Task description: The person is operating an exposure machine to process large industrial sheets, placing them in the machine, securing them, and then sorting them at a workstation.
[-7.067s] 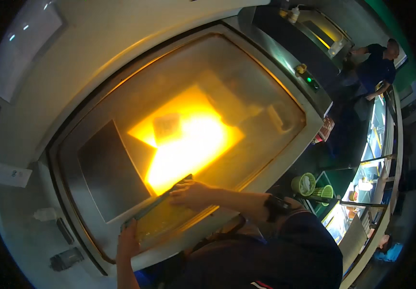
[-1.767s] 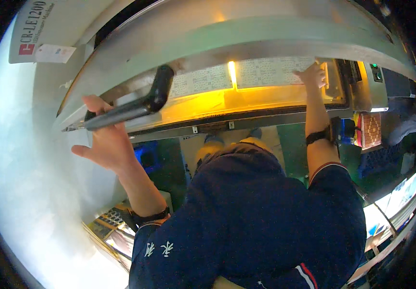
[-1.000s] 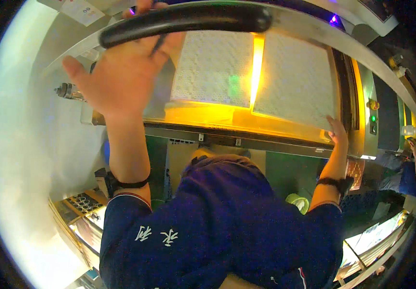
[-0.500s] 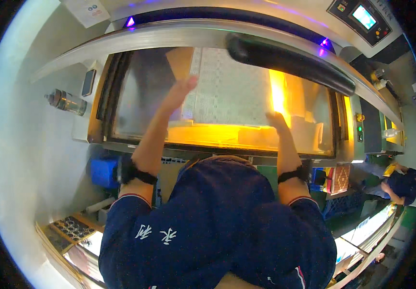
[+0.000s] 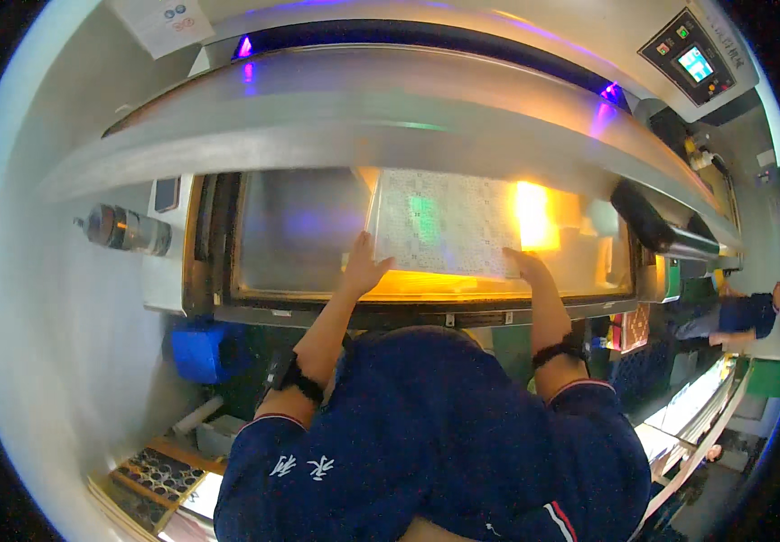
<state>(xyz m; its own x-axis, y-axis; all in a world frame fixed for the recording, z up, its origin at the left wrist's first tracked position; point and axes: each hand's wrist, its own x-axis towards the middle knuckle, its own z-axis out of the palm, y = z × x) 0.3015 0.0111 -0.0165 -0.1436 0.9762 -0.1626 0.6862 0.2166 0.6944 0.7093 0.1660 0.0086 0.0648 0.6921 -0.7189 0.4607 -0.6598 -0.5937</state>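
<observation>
The raised lid (image 5: 390,117) hung over the glass bed (image 5: 299,235), leaving an open slot along the front. A patterned sheet (image 5: 448,221) covered the bed's middle and right; its left part lay bare. The black handle (image 5: 656,221) crowded the right end.

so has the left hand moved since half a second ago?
Yes. The left hand has come down the glass bed and now rests at the lower left corner of the patterned sheet, nearer the front frame.
</observation>
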